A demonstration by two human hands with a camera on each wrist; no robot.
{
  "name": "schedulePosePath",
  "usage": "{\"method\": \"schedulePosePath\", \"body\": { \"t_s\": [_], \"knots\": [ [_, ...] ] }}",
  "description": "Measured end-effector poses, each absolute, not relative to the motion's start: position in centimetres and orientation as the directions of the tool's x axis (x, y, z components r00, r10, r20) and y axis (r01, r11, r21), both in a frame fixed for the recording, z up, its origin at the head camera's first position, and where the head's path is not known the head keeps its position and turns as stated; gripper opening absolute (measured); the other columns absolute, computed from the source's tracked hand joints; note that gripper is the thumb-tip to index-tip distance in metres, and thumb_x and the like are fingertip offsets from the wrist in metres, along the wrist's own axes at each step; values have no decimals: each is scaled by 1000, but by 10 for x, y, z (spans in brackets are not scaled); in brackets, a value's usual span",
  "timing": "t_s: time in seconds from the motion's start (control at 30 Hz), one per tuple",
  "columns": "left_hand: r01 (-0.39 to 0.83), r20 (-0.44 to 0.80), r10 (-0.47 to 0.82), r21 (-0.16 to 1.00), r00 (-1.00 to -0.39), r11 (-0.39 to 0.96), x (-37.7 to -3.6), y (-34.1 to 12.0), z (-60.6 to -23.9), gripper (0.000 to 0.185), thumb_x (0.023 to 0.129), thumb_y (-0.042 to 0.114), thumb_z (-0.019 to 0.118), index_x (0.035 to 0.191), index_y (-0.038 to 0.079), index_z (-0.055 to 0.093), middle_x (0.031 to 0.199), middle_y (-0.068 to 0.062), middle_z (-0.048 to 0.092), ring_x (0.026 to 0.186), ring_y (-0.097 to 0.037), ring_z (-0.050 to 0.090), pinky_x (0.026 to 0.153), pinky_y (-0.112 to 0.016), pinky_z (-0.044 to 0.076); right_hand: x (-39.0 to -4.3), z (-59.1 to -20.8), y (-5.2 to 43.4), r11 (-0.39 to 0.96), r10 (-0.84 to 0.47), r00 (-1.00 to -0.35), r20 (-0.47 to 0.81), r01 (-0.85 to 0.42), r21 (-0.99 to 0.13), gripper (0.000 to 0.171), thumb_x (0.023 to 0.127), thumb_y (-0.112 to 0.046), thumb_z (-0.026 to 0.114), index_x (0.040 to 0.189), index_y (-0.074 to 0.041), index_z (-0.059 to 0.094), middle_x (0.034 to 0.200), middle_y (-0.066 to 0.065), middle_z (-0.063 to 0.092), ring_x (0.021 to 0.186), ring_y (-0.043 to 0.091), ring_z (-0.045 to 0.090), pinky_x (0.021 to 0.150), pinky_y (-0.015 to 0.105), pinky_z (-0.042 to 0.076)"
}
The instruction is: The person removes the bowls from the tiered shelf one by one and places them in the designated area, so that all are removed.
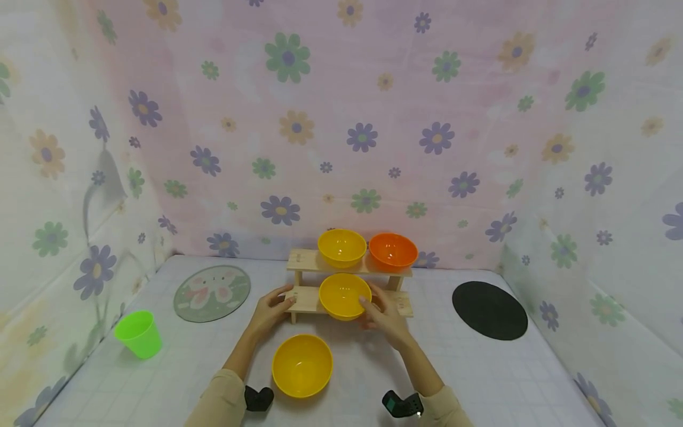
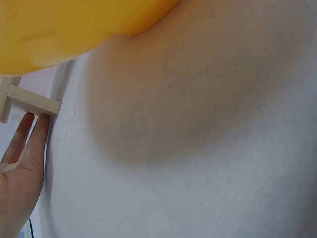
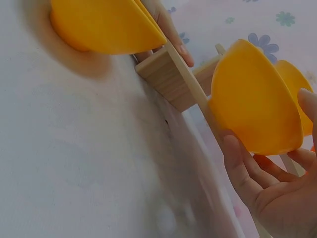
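A two-tier wooden shelf (image 1: pixel 309 299) stands at the back middle. My left hand (image 1: pixel 269 312) grips the left end of its lower tier; in the left wrist view two fingers (image 2: pixel 37 136) reach up against the wood. On that tier sits a yellow bowl (image 1: pixel 344 295), its right side held by my right hand (image 1: pixel 388 320). The thumb lies at the bowl's rim and the other fingers are against its lower side, as the right wrist view shows. Between my forearms another yellow bowl (image 1: pixel 302 366) rests on the table, large in the left wrist view (image 2: pixel 74 29).
On the top tier stand a yellow bowl (image 1: pixel 342 248) and an orange bowl (image 1: pixel 393 251). A green cup (image 1: pixel 140 335) and a round rabbit-patterned mat (image 1: pixel 212 293) lie to the left, a round black mat (image 1: pixel 490 311) to the right. A flowered cloth wall (image 1: pixel 331 172) rises behind the shelf.
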State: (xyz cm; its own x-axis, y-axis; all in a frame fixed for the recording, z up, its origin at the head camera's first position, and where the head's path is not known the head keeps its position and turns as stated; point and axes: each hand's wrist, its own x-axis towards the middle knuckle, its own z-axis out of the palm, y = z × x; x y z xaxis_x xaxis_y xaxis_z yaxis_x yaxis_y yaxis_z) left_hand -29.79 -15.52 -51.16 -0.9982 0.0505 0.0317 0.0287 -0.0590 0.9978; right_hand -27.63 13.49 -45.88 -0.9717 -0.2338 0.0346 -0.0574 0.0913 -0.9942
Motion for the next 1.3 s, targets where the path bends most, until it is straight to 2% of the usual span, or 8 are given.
{"method": "schedulePosePath", "body": {
  "t_s": [0.2,0.43,0.73,1.1,1.3],
  "knots": [
    [18,22,52,996,-998,-83,-298,-155,-511,48,90,10,63,134,0,49,123,-28,54,98,-24,61,85,-40,52,-277,-461,127,37,-242,-970,11,-21,-999,69,93,-18,60,149,-8,21,139,30,38,78,22,65,67,41,57],
    [19,24,55,996,-998,-89,-298,-155,-511,47,90,7,62,134,0,49,123,-27,54,98,-24,61,85,-40,52,-274,-459,122,-17,-256,-967,11,-6,-1000,76,92,-13,59,150,-6,11,141,32,34,77,23,66,70,41,57],
    [22,27,69,997,-997,-80,-297,-155,-511,47,90,9,62,135,0,48,125,-28,52,99,-25,60,86,-39,52,-271,-460,126,-55,-270,-963,13,3,-998,76,91,-5,57,151,-9,10,142,32,31,75,20,65,77,45,55],
    [27,30,51,998,-998,-65,-298,-155,-511,48,90,10,63,134,0,49,123,-28,54,101,-27,60,86,-40,52,-260,-462,142,-36,-217,-976,20,-13,-999,72,90,-4,58,150,-10,19,144,28,31,84,26,64,75,43,55],
    [25,29,51,997,-998,-70,-297,-155,-511,47,89,9,63,134,0,50,122,-28,54,99,-26,60,85,-40,52,-254,-464,154,-4,-250,-968,20,-20,-1000,71,90,-6,58,150,-12,19,147,26,28,91,27,63,73,37,56]
  ]
}}
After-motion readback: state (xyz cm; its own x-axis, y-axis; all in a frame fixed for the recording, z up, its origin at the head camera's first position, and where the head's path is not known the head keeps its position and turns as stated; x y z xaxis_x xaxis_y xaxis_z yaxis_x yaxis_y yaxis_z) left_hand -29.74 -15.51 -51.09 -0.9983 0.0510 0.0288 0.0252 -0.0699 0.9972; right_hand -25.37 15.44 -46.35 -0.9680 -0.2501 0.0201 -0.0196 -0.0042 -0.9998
